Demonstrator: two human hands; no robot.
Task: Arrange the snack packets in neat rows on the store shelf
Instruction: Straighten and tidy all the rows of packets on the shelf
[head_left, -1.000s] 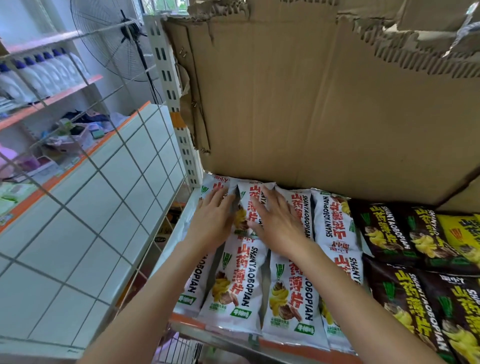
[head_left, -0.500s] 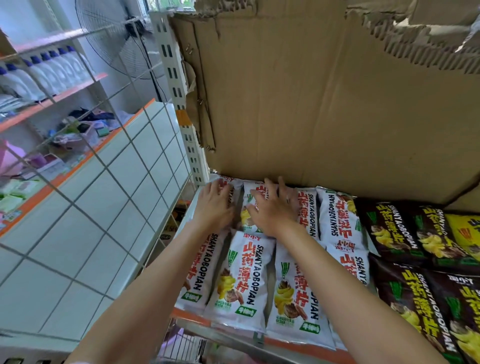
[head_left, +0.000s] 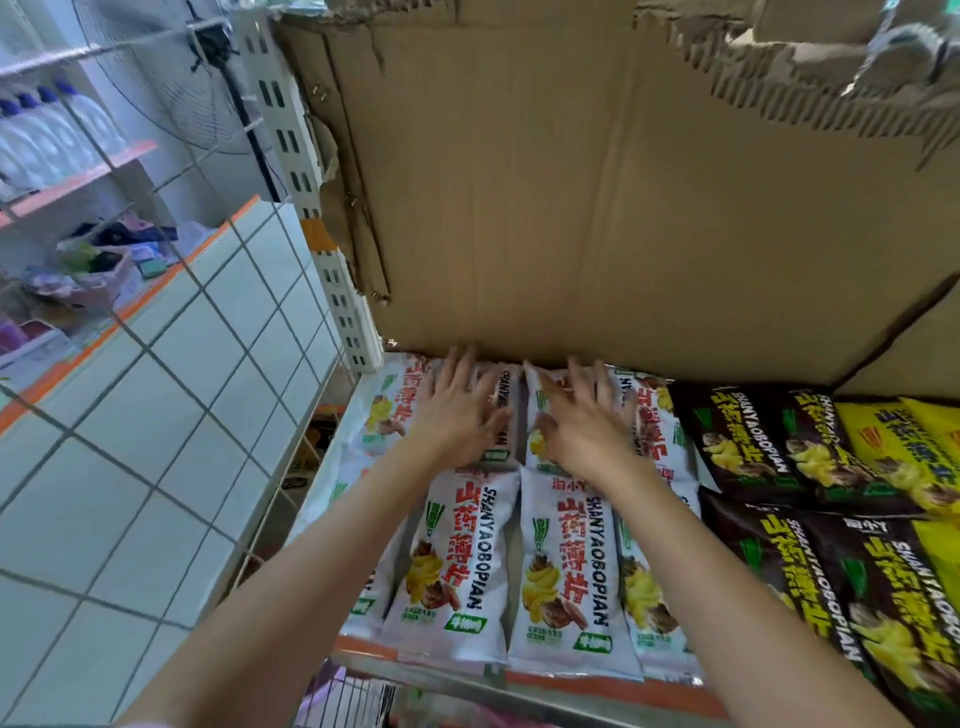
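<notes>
White foil snack packets in the back row lie under both hands. The left hand (head_left: 457, 415) rests flat, fingers straight and spread, on the back-row packet (head_left: 501, 405) second from the shelf's left end, its fingertips reaching almost to the foot of the cardboard sheet (head_left: 597, 208) that stands behind the shelf. The right hand (head_left: 584, 423) lies just beside it on the next packet (head_left: 540, 415) of that row, fingers also spread and extended, palm down; neither hand curls round or pinches anything. Both bare forearms run down to the lower edge of the view.

Nearer the camera, a front row of white packets (head_left: 566, 577) printed "SHANYAOBOPIAN" in black, with red characters and pictures of yellow crisps, lies side by side, lengthwise, their lower ends at the shelf's orange front edge (head_left: 613, 688). Back and front rows meet end to end just below the wrists.

Right of the white ones, dark brown packets (head_left: 753, 447) of the same brand fill both rows, and yellow packets (head_left: 904, 447) lie beyond them at the right margin.

At the left end stands the white slotted shelf upright (head_left: 332, 270). Beyond it is a wire mesh panel (head_left: 156, 364) before a white-tiled counter with an orange rim, and farther off a shelf of blue-capped bottles (head_left: 47, 130) and a standing fan (head_left: 208, 62).
</notes>
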